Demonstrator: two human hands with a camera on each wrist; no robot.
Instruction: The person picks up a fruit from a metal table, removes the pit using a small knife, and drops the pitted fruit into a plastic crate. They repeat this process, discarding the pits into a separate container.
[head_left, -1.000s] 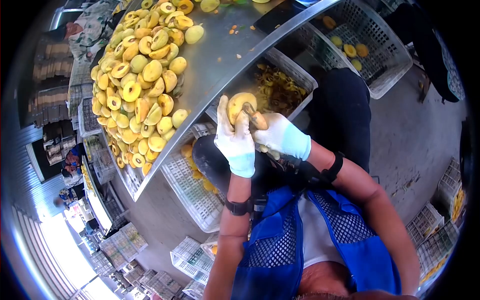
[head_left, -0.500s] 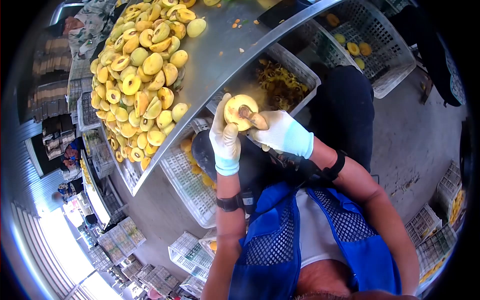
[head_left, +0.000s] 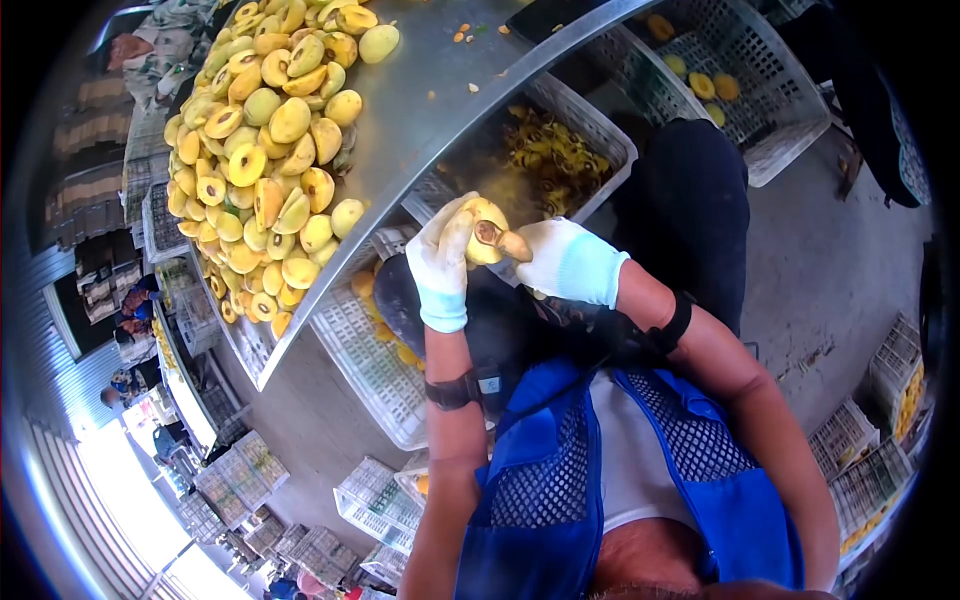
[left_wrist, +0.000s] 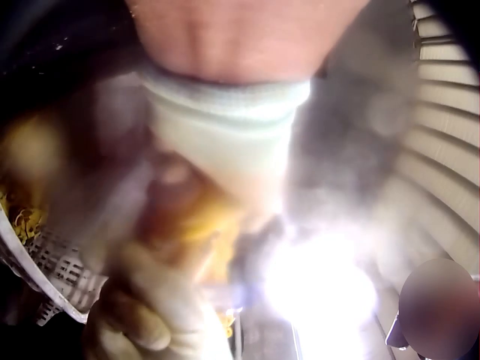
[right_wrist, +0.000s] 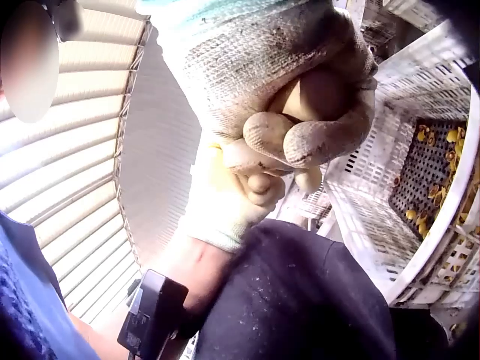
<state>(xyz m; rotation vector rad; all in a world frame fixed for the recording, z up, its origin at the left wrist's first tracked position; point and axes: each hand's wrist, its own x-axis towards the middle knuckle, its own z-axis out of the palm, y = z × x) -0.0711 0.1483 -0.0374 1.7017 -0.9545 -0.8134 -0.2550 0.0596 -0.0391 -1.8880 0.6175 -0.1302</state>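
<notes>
In the head view, the gloved left hand (head_left: pixel 440 265) grips a yellow halved fruit (head_left: pixel 484 216), its cut face and brown hollow turned toward the right hand. The gloved right hand (head_left: pixel 570 262) holds a brown, rounded tool handle (head_left: pixel 515 246) close against that face; the tool's tip cannot be made out. Curled fingers of the right hand (right_wrist: pixel 300 112) wrap a smooth brown knob (right_wrist: pixel 322 94) in the right wrist view, with the left hand (right_wrist: pixel 229 199) just beyond. Fruit (left_wrist: pixel 199 217) shows blurred in the left wrist view.
A metal table (head_left: pixel 400 130) bears a large heap of halved fruit (head_left: pixel 255 165). Under its edge stands a crate (head_left: pixel 615 140) of yellow-brown scraps. Other crates (head_left: pixel 375 375) with fruit stand left of the knees and at the upper right (head_left: pixel 790 110).
The halved fruit has turned in the left hand, its cut face now seen more edge-on. The left hand has shifted slightly left, while the right still holds the handle at the fruit. The head view has shifted slightly.
</notes>
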